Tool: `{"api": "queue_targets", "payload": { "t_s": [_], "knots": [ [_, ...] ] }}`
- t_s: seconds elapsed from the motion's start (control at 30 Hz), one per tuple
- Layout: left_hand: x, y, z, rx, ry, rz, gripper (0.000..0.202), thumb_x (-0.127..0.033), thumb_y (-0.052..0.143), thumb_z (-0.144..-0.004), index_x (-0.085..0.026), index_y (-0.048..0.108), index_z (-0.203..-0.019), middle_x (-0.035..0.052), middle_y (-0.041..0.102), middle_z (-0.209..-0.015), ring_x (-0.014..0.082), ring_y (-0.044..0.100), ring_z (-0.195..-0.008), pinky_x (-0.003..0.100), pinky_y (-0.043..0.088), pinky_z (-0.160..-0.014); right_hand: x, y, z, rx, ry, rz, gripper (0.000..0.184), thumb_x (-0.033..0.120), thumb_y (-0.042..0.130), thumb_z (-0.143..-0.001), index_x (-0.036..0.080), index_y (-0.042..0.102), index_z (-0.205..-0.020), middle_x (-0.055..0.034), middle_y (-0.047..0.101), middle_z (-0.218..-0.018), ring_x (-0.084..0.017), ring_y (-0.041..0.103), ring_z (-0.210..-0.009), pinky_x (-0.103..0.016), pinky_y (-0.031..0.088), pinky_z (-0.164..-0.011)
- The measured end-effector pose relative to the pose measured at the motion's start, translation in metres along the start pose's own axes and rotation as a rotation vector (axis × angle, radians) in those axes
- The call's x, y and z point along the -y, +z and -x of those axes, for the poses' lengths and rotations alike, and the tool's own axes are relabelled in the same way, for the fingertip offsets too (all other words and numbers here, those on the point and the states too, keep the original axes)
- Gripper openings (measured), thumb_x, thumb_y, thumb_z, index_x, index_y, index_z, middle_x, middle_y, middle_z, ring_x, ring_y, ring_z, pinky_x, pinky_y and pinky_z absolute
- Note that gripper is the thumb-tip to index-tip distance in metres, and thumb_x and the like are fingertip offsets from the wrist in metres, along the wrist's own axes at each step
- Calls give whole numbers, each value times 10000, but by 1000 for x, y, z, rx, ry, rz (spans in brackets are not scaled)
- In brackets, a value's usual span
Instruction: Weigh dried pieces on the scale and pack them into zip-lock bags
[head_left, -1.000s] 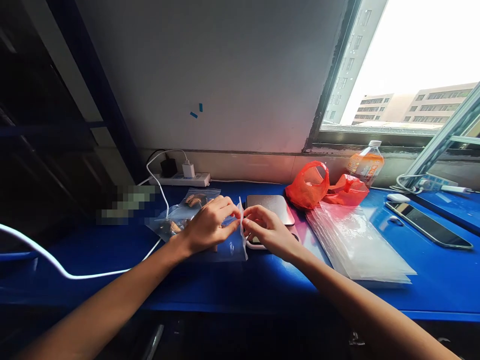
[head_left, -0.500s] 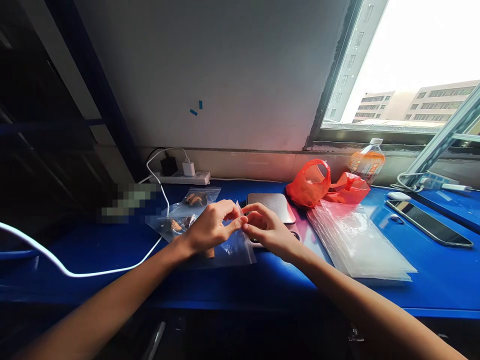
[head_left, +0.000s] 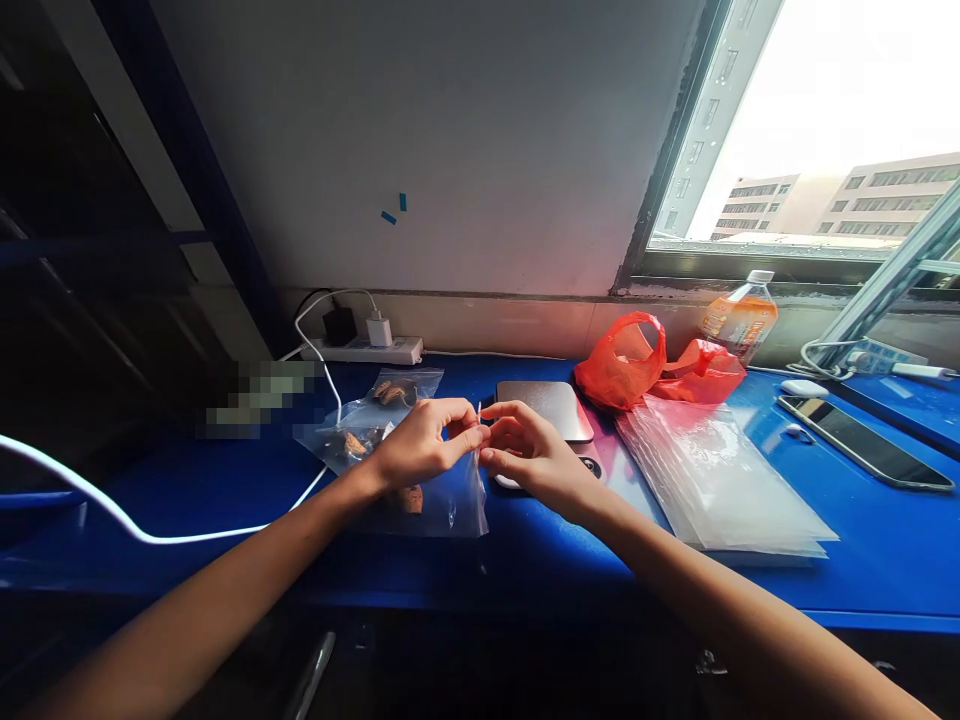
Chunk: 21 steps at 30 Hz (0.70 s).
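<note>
A clear zip bag (head_left: 461,505) with brown chunks (head_left: 410,498) inside lies over the front of the blue table. My left hand (head_left: 429,442) pinches the bag's right-hand edge near its upper corner. Opposite it, my right hand (head_left: 536,455) has its thumb and fingers closed at the same edge, the fingertips of both hands nearly meeting. Behind my left hand, two more clear bags (head_left: 418,381) hold similar brown pieces (head_left: 356,443). A small scale with a metal plate (head_left: 544,408) sits just beyond my right hand, partly covered by it.
A stack of clear bags (head_left: 727,490) lies right of the scale, with a red plastic bag (head_left: 622,365) behind it. Farther right are a drink bottle (head_left: 742,315) and a phone (head_left: 866,443). A power strip (head_left: 360,350) and white cable (head_left: 172,540) are at the left.
The zip bag's right edge has swung a little left and hangs more upright. Both hands stay together at it, with only slight finger movement.
</note>
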<state>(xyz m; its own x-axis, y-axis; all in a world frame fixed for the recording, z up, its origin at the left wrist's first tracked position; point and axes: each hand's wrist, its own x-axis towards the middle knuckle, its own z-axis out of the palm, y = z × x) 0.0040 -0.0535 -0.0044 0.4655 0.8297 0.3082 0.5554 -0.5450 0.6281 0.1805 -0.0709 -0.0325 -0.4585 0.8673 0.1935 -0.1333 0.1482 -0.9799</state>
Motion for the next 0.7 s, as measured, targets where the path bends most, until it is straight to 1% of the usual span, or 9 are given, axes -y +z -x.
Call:
{"api": "queue_targets", "payload": {
  "t_s": [0.1,0.2,0.3,0.47,0.6,0.7],
  "knots": [
    [0,-1,0,21,3,14,238,-341,539,-824,-170,570,-662,-10,592,-658,131,524,-639,253,393,-600,0,0,0,2,0,13,477,439,723,-709,217,475,-1050,28,576,-811,-108,546,-716,-272,414,-670],
    [0,-1,0,31,6,15,228,-332,544,-819,-170,567,-660,-5,597,-662,134,529,-641,257,401,-604,0,0,1,9,-10,52,441,425,689,-744,214,475,-1068,34,562,-783,-109,535,-705,-267,403,-651],
    [1,0,0,57,11,32,200,-323,554,-804,-173,564,-672,2,601,-669,142,539,-647,267,419,-623,-1,0,1,-2,-1,77,406,391,657,-764,210,474,-1078,45,533,-733,-105,507,-669,-251,373,-607],
    [0,2,1,78,36,-2,162,-292,532,-808,-172,572,-708,5,612,-706,144,551,-667,268,420,-637,-3,2,1,-36,-1,45,369,297,615,-739,207,459,-1061,74,477,-662,-88,426,-591,-232,315,-549],
    [-4,-1,1,78,70,-91,177,-287,538,-793,-178,555,-654,1,597,-677,150,526,-678,276,404,-641,-3,4,1,-67,-2,33,378,238,580,-709,212,436,-1058,79,479,-654,-89,416,-576,-234,303,-539],
    [-7,-4,2,122,108,-150,256,-297,528,-800,-183,567,-575,10,593,-678,170,517,-746,302,408,-716,-1,4,1,-71,-11,50,378,218,558,-700,215,429,-1055,77,486,-658,-93,429,-578,-235,307,-539]
  ]
}}
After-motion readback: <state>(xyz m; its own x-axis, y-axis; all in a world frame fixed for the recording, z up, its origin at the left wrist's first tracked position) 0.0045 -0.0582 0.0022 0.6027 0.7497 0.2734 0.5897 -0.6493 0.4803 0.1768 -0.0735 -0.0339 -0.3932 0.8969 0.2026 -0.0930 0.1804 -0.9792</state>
